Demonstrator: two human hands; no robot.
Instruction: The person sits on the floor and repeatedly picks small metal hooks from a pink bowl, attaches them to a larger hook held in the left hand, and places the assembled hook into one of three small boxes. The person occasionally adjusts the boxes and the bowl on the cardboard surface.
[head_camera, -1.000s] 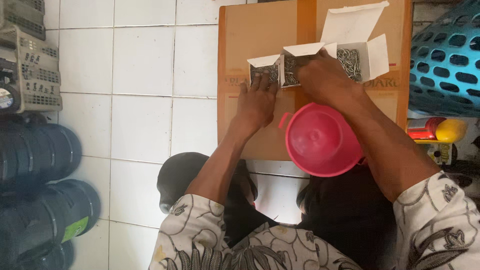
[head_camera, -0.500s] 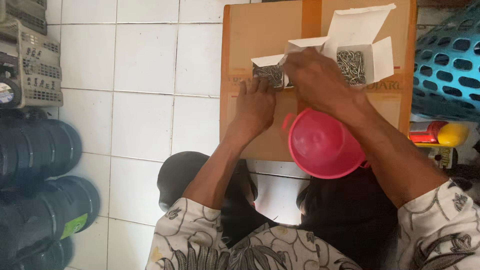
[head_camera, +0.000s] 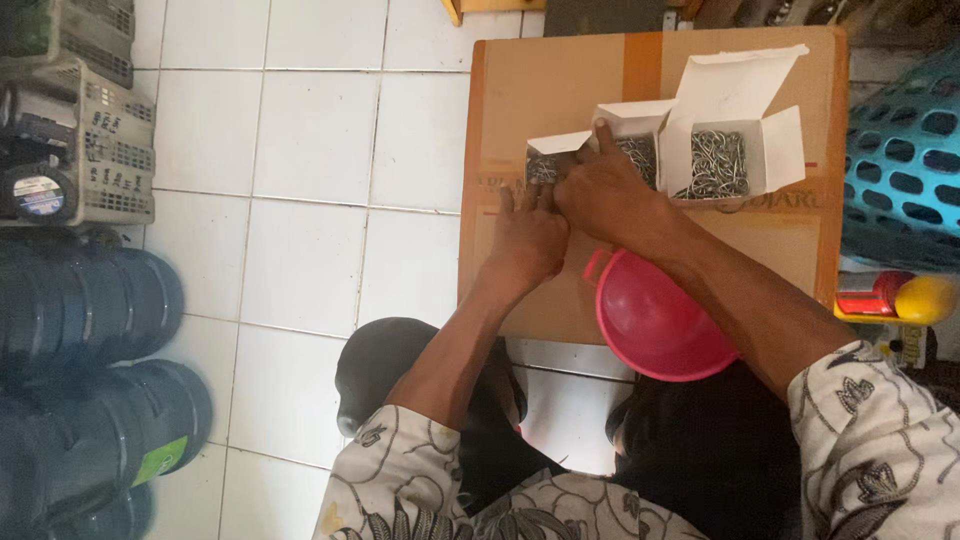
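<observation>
I observed three small white cardboard boxes in a row on the brown carton top (head_camera: 560, 80); all stood open with their flaps raised. The left box (head_camera: 543, 160) was the smallest in view and held grey metal pieces; the left hand (head_camera: 527, 235) lay flat just below it. The middle box (head_camera: 634, 135) held similar pieces; the right hand (head_camera: 605, 190) covered its front. The right box (head_camera: 722, 140) was full of bent wire hooks.

Three open white cartons (head_camera: 722, 150) atop a brown cardboard box (head_camera: 560, 80).
</observation>
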